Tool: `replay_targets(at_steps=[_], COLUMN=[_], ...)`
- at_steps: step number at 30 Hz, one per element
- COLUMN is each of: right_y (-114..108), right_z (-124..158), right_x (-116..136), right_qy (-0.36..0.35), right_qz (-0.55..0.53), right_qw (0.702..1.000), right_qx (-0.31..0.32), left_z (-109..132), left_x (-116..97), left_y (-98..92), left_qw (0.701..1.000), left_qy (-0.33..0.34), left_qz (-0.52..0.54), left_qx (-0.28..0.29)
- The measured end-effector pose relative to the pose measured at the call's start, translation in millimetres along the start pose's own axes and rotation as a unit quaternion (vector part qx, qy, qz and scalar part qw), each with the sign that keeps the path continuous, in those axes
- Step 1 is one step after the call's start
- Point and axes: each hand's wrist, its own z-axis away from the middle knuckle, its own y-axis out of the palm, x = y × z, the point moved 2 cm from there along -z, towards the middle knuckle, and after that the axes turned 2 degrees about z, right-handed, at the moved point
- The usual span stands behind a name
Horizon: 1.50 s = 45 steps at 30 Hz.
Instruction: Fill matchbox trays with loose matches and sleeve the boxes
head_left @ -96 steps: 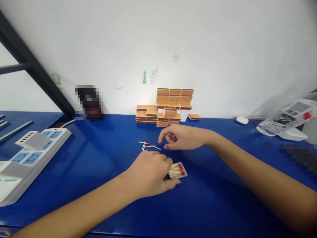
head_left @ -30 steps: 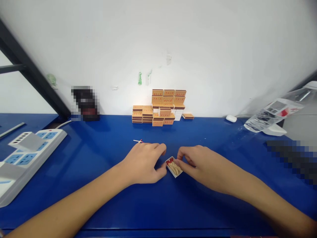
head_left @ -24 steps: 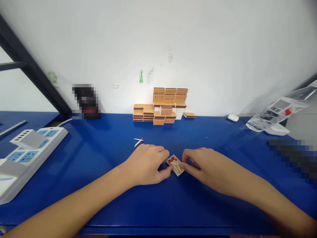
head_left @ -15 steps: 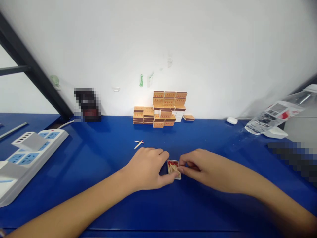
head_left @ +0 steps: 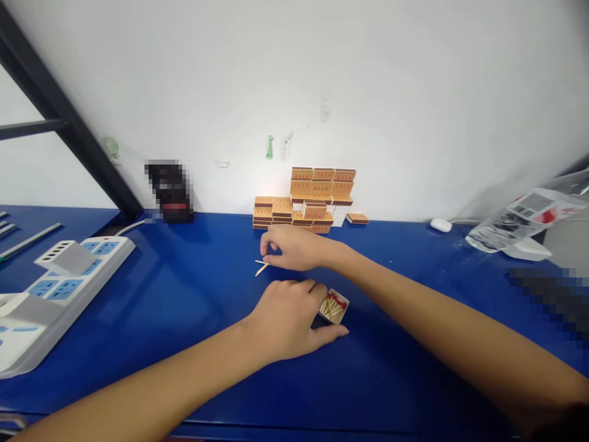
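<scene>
A small open matchbox tray [head_left: 334, 316], full of red-headed matches [head_left: 332, 305], sits tilted on the blue tabletop [head_left: 207, 313]. My left hand [head_left: 294, 319] rests beside it, its curled fingers at the upper left side and its thumb along the lower edge. Farther back, my right hand [head_left: 294, 247] is bent over two or so loose matches [head_left: 261, 268]. Its thumb and forefinger are curled close together at the match heads, which they cover. Whether a match is between those fingertips is hidden.
Matchboxes [head_left: 322, 186] stand stacked against the white wall, with one single matchbox [head_left: 358, 218] to their right. A power strip [head_left: 103, 276] lies at left. On the right are a plastic bottle [head_left: 510, 221], a white earbud case [head_left: 440, 224] and a blurred dark object [head_left: 547, 294].
My right hand has left the tray and moved left and away from me to the loose matches. The tray has turned slightly beside my left hand, and the view has shifted a little.
</scene>
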Motion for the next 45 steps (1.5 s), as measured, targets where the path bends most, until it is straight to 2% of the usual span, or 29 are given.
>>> replay_targets(at_steps=[5,13,20,24,28,30,32,37,39,41,45], right_y=[4.1,4.5,3.9,-13.4,-36.8,-39.9,-34.2,-2.2,3.8,1.3,-9.7], right_z=[-16.5,-6.0,2.6,30.3,83.2,108.9,126.7,135.3,134.3,135.6,140.6], right_x=[-3.7,-2.3,-4.4,-13.5,-26.2,-27.5,-23.2,-3.8,-1.3,-4.8,-14.9], right_qy=[-0.024,-0.047,-0.012,0.016,0.054,0.075,0.075,0.000,-0.029,-0.013,0.040], right_qz=[-0.011,-0.021,-0.020,-0.014,-0.037,-0.050,-0.041,0.090,0.128,0.116,0.010], right_qw=[0.998,0.996,0.995,0.997,0.997,0.995,0.995,0.996,0.991,0.993,0.998], right_qx=[0.058,0.077,0.098,0.075,0.041,0.048,0.059,0.019,-0.001,-0.025,-0.053], left_z=[-0.3,0.3,0.8,-0.2,-2.2,-3.2,-4.3,-7.6,-8.6,-9.1,-9.0], left_x=[-1.6,-2.6,1.4,7.8,16.2,19.0,20.5,20.7,20.7,20.8,21.1], left_y=[5.2,4.7,6.0,3.6,-1.6,-4.0,-5.8,-7.6,-7.7,-7.6,-6.7], left_qw=[1.000,1.000,1.000,1.000,0.999,0.999,0.999,1.000,0.999,0.999,1.000], left_qy=[-0.007,0.014,0.007,-0.007,-0.027,-0.030,-0.032,-0.028,-0.027,-0.029,-0.024], left_qz=[-0.002,-0.004,-0.012,-0.008,-0.008,-0.007,-0.006,0.006,0.015,0.016,0.014], left_qx=[0.011,-0.007,-0.017,-0.018,-0.018,-0.016,-0.012,-0.009,-0.010,-0.010,-0.011])
